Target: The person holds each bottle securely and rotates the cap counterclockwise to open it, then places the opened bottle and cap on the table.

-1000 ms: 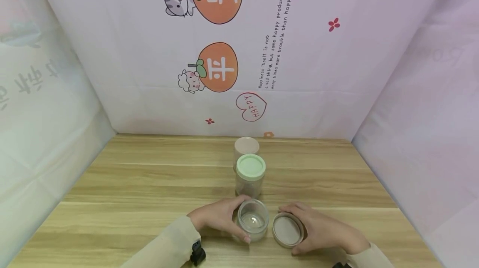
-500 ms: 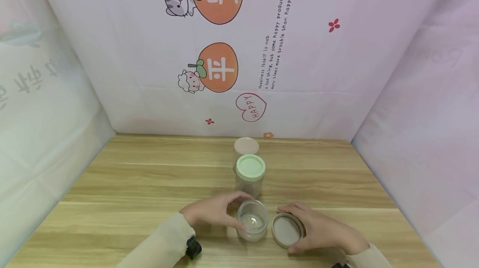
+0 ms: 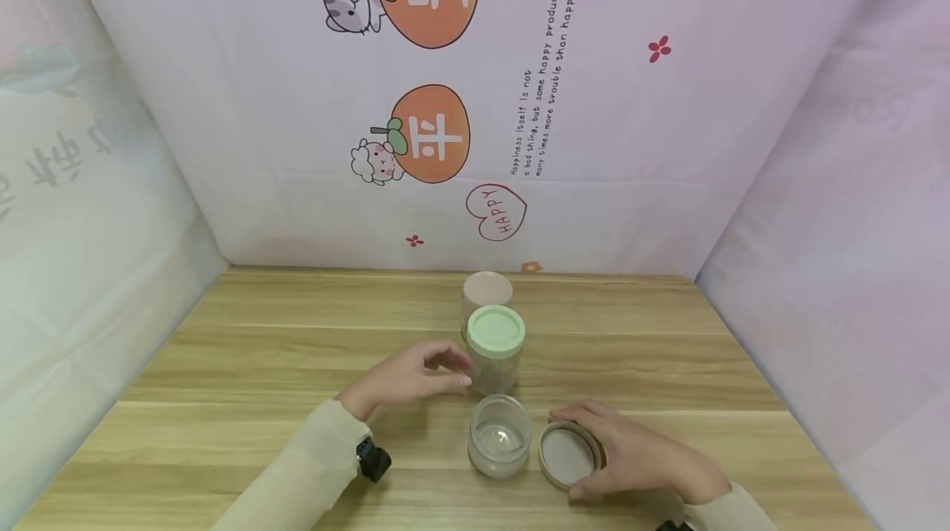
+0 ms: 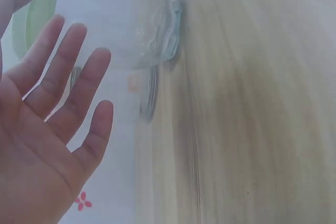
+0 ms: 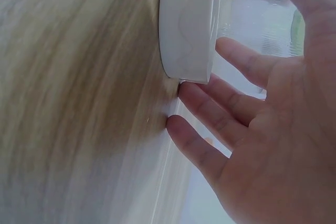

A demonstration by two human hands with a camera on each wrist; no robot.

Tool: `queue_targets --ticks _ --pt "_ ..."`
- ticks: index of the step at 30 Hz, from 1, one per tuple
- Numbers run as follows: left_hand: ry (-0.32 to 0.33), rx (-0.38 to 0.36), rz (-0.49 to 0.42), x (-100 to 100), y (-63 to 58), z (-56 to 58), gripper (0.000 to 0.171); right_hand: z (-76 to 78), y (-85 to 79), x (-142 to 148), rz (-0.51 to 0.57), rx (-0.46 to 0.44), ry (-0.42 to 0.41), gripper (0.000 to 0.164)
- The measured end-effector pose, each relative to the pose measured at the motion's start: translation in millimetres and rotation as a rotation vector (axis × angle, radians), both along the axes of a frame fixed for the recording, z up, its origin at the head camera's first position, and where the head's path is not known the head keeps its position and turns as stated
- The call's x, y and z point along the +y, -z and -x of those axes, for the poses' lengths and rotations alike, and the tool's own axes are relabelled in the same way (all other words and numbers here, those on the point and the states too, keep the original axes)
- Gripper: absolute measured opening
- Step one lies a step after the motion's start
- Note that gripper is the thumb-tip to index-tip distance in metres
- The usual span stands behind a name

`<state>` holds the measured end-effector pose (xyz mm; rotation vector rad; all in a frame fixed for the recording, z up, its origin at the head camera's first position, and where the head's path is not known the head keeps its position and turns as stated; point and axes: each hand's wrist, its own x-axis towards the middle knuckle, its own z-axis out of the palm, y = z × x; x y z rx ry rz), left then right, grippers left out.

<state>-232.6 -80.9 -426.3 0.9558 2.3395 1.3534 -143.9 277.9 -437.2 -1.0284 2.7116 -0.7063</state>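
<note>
My left hand (image 3: 411, 374) hovers beside a clear jar with a green lid (image 3: 496, 331), fingers loosely spread. In the left wrist view the palm and fingers (image 4: 92, 90) hold nothing, and the clear jar (image 4: 110, 24) lies beyond the fingertips. In front of it, an uncovered glass jar (image 3: 500, 440) stands upright on the table. To its right, my right hand (image 3: 631, 453) spans a greyish-beige jar lid (image 3: 566, 455), thumb on the near side and fingers at the far side. The lid lies hollow side up; its pale outer wall (image 5: 189, 24) shows in the right wrist view.
Another jar with a pinkish-beige lid (image 3: 487, 288) stands behind the green-lidded one, partly hidden. The wooden table (image 3: 297, 333) is bordered by white printed cloth (image 3: 594, 218) at the back and both sides.
My left hand has let go of the uncovered jar and moved away from me to the side of the green-lidded jar. My right hand stays at the lid, hardly moving.
</note>
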Motion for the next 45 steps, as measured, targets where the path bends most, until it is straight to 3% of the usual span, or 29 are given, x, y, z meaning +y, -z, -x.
queue_targets --ticks 8,18,30,45 --pt "-0.111 -0.081 -0.107 3.0 6.2 12.1 0.062 0.1 -0.7 -1.2 0.005 0.004 -0.007 0.088" --pt "-0.13 -0.095 -0.079 21.2 8.4 16.5 0.09 0.6 1.7 -1.9 0.0 -0.024 0.0 0.086" --pt "-0.123 -0.147 -0.2 46.1 16.6 19.9 0.095 1.1 2.2 -2.2 0.009 -0.003 -0.014 0.086" --pt "-0.082 -0.113 -0.264 57.8 26.5 28.0 0.097 5.1 -3.3 -3.3 0.022 -0.028 0.018 0.078"
